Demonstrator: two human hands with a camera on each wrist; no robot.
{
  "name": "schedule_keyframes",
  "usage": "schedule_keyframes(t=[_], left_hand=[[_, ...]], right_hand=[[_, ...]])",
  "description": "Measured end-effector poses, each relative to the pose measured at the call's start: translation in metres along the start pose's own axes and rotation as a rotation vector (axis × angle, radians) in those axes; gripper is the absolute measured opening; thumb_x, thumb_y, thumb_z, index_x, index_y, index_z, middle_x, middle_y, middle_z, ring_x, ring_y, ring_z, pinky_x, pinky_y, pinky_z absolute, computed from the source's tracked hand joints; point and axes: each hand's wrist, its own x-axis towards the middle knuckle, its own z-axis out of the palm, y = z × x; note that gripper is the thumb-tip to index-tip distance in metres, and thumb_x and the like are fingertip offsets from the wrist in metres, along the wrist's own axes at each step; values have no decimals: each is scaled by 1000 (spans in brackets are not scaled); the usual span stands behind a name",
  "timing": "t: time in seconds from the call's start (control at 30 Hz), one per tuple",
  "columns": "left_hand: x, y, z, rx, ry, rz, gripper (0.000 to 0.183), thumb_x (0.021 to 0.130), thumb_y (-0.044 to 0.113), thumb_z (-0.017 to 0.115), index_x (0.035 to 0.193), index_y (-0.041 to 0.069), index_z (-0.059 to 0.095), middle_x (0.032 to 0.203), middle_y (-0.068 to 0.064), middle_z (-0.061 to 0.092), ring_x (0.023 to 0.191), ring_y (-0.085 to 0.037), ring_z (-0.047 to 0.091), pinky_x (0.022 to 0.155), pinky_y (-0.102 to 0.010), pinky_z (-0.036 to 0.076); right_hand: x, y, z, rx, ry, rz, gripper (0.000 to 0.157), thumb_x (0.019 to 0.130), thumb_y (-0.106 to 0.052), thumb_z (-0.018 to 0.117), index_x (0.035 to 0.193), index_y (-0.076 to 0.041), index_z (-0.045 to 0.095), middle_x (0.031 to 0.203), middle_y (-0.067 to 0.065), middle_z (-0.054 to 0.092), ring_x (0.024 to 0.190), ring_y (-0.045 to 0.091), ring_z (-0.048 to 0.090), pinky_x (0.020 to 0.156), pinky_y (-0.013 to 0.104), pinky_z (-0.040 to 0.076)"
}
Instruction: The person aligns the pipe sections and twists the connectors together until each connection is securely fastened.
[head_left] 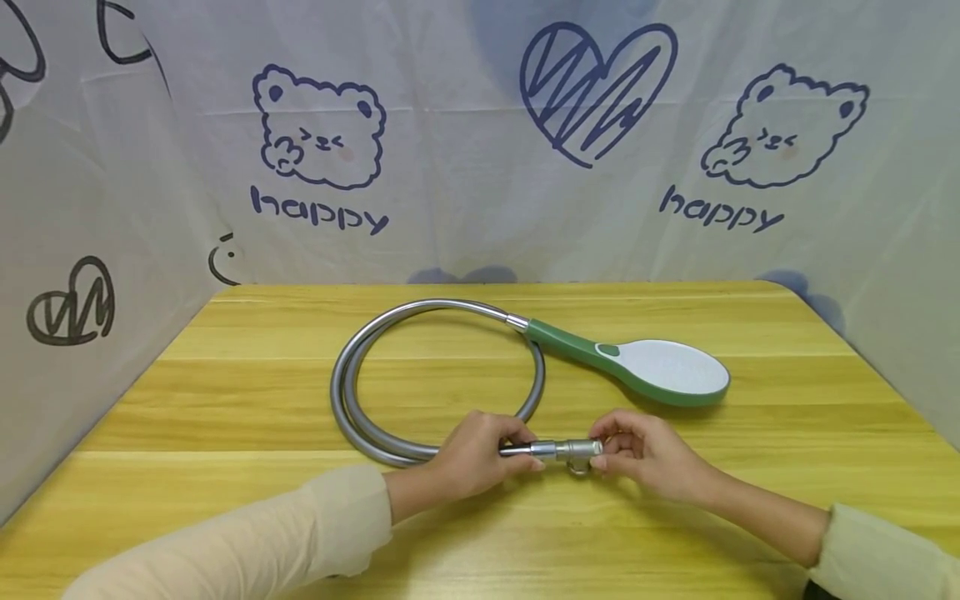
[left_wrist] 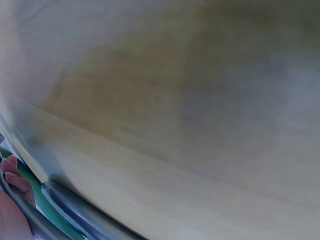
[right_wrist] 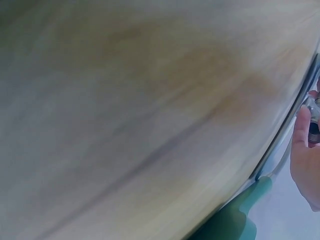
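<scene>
Wooden table (head_left: 780, 450), left fingers (head_left: 516, 428) gripping hose (head_left: 338, 385), right fingers (head_left: 619, 422) pinching partly hidden fitting (head_left: 577, 448)

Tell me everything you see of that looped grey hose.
The grey hose has a metallic sheen and lies coiled in loose loops on the wood-grained table. A silvery collar joins one end to the shower head. Near the other, the left hand grips it; the right hand pinches a silvery fitting at that end.
</scene>
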Motion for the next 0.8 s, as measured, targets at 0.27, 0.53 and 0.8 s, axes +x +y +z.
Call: schedule_keyframes(t=[0.27, 0.53, 0.8], left_hand=[[0, 1, 0, -9, -7, -30, 20, 77, 22, 75, 89, 7, 71, 75, -2, 70, 48, 4, 40, 43, -15, 33], [-2, 1, 3, -2, -6, -36, 20, 76, 23, 76, 88, 8, 71, 74, 0, 70, 48, 3, 40, 43, -15, 33], [-3, -1, 4, -2, 0, -24, 19, 77, 23, 75, 88, 8, 71, 75, 0, 70, 51, 3, 41, 45, -15, 34]], right_hand=[[0, 1, 0, 12, -10, 14, 26, 91, -5, 55, 108, 15, 53, 89, 23, 62, 72, 7, 63, 64, 29, 55], [0, 2, 0, 39, -60, 3, 33, 92, -6, 54, 114, 18, 49, 91, 25, 61, 73, 7, 63, 64, 29, 55], [0, 5, 2, 124, -71, 29, 39, 86, -3, 62, 112, 19, 44, 96, 28, 57, 77, 6, 63, 66, 27, 55]])
